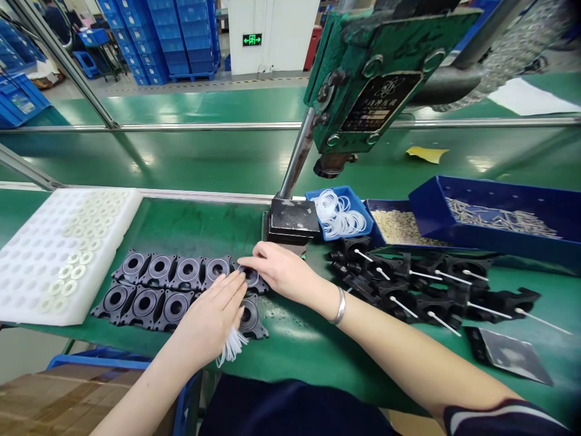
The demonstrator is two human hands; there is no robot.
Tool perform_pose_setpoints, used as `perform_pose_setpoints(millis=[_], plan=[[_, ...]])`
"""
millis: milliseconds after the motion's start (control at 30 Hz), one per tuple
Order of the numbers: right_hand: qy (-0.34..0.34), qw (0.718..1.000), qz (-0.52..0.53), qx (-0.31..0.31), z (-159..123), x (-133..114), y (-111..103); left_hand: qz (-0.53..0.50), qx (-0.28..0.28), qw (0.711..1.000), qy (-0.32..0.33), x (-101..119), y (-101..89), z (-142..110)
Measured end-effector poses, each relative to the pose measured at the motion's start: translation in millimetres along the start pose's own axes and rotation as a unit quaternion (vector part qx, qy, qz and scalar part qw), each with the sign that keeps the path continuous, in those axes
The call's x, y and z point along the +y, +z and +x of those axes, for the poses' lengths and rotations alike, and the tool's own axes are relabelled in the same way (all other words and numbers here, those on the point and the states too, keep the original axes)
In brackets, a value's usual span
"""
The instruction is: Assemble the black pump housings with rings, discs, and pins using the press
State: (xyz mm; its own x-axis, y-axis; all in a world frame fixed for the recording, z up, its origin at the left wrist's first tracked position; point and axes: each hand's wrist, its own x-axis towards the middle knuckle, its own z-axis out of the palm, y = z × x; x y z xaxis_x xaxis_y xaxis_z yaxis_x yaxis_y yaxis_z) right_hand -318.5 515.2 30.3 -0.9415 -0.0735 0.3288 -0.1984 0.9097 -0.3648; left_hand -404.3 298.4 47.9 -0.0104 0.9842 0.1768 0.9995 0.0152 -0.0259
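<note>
Two rows of black plastic housings [158, 268] with round openings lie on the green bench. My left hand [211, 318] is closed around a bunch of thin white rings [233, 346], which hang out below its palm. Its straightened fingertips press on the housing [258, 282] at the right end of the far row. From the other side, my right hand [285, 271] bends its fingers over that same housing, and both sets of fingertips nearly meet. Whatever lies under them is hidden. Part of the near row is behind my left hand.
A green press [376, 85] rises over its black base [294, 219]. Bins of white rings [342, 212], small beige pieces [399, 227] and metal pins [503, 218] stand right. Black parts with white sticks [408, 278] lie before them. Left is a white foam tray [40, 248].
</note>
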Motion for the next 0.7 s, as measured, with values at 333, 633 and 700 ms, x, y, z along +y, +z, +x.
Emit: perform_pose_setpoints(millis=[333, 633, 700], plan=[[-0.246, 0.945, -0.176, -0.125, 11, 15, -41, 0.019, -0.037, 0.999, 0.005, 4, -4.8, 5], [-0.257, 0.953, -0.116, -0.11, -5, 16, -34, 0.025, -0.033, 0.999, 0.007, 7, -3.5, 5], [-0.234, 0.963, -0.104, -0.085, -12, 11, -25, 0.016, -0.029, 0.999, 0.001, 8, -0.7, 4]])
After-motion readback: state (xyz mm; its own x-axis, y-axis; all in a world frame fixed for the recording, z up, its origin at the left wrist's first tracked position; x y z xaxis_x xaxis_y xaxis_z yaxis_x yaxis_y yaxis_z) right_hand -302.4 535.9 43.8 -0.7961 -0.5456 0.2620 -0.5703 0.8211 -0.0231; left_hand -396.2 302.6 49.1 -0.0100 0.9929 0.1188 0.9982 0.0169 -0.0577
